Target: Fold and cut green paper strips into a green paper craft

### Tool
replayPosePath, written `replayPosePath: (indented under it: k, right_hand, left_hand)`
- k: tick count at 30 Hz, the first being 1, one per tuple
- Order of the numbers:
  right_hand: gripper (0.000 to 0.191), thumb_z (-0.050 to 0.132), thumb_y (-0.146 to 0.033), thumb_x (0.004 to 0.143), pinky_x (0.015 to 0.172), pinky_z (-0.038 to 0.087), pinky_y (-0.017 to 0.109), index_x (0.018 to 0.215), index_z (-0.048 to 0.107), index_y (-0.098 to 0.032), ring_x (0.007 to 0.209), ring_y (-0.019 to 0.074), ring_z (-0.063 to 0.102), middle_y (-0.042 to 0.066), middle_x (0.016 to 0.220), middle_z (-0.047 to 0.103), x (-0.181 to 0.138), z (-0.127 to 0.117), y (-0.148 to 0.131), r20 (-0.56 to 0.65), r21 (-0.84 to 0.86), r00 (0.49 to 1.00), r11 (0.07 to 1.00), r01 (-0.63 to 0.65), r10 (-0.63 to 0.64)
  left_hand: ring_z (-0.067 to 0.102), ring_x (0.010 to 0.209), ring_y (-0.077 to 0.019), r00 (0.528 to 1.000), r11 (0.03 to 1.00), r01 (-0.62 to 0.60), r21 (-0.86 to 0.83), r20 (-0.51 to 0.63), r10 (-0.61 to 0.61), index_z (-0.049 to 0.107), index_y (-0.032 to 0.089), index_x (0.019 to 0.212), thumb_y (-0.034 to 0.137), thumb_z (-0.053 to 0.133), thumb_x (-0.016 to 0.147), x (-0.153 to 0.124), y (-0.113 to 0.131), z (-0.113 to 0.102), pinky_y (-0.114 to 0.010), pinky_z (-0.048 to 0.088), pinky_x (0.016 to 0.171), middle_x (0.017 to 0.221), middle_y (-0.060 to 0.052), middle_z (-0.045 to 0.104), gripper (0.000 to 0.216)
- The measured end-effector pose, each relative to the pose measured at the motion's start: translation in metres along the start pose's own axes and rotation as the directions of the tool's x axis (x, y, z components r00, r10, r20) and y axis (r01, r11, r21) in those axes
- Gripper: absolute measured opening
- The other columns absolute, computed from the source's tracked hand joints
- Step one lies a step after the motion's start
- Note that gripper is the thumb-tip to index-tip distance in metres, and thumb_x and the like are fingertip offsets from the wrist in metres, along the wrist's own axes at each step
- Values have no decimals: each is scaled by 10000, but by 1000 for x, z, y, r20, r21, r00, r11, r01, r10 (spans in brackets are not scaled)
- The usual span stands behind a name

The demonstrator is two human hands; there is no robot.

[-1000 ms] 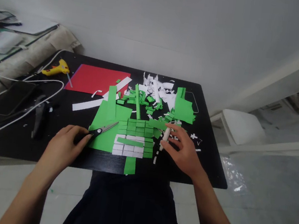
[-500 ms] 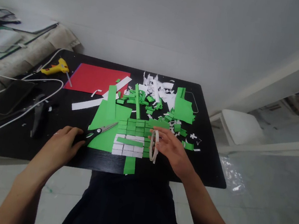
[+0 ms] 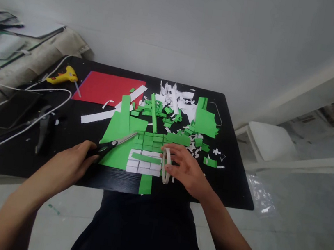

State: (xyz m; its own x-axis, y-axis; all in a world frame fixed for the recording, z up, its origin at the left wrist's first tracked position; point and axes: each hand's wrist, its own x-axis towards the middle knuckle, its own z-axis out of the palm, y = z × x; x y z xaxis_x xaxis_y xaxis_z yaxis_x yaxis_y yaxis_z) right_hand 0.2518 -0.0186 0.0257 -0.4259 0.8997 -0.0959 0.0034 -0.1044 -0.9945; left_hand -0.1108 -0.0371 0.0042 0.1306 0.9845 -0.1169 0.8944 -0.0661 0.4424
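My left hand [image 3: 74, 162] is closed round the black handles of a pair of scissors [image 3: 111, 145], whose blades point up and right over a green paper sheet [image 3: 119, 130]. My right hand [image 3: 186, 169] holds a thin white roll of tape [image 3: 166, 165] upright by its rim, just right of a grid of small green and white paper rectangles [image 3: 147, 155] near the front edge of the black table [image 3: 70, 128].
A red sheet [image 3: 106, 88], a yellow glue gun [image 3: 63, 75] and white cables [image 3: 30, 99] lie at the back left. Green and white paper scraps [image 3: 175, 109] litter the middle and back. A white stool [image 3: 272, 142] stands to the table's right.
My right hand lifted the tape roll off the table and carried it left toward the paper grid. My left hand shifted slightly right with the scissors.
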Motion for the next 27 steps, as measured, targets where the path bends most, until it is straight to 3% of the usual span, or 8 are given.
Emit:
replayPosePath:
  k: [6, 12, 18, 23, 27]
  right_hand:
    - [421, 706, -365, 976, 1128, 523, 485, 1375, 570, -365, 1354, 257, 584, 50, 1487, 574, -1, 0, 0, 69, -28, 998, 1000, 11, -9]
    - [408, 670, -328, 1001, 1157, 508, 474, 1392, 567, -382, 1399, 255, 547, 33, 1511, 538, -1, 1, -4, 100, -57, 995, 998, 8, -2]
    - [406, 660, -324, 1007, 1198, 468, 498, 1397, 561, -380, 1405, 261, 543, 30, 1542, 508, -2, 0, -3, 97, -81, 995, 997, 17, -9]
    - [426, 678, -313, 998, 1193, 478, 488, 1399, 560, -393, 1409, 255, 536, 22, 1516, 519, -2, 0, 0, 107, -54, 994, 999, 8, -2]
    - [430, 691, -332, 994, 1145, 525, 472, 1400, 561, -389, 1393, 252, 540, 29, 1519, 507, -1, 1, 2, 122, -35, 992, 999, 0, 4]
  left_hand:
    - [683, 737, -243, 995, 976, -86, -200, 25, 93, 584, 247, 995, 530, 608, 859, 4, 22, -12, -342, 523, 639, 918, -72, 740, 314]
    - [577, 587, -166, 979, 964, -134, -229, 122, 165, 602, 249, 980, 494, 670, 847, 8, 29, -22, -287, 470, 546, 803, -12, 691, 287]
    - [532, 492, -151, 981, 974, -113, -195, 134, 140, 612, 242, 1056, 540, 843, 662, 10, 37, -23, -281, 430, 433, 813, -25, 698, 545]
    - [547, 536, -159, 968, 955, -236, -181, 37, 247, 633, 241, 962, 528, 755, 798, 12, 41, -17, -285, 462, 503, 765, -21, 687, 353]
    - [603, 600, -169, 950, 941, -288, -179, 69, 304, 645, 216, 995, 422, 695, 855, 15, 45, -16, -285, 491, 572, 824, -38, 717, 255]
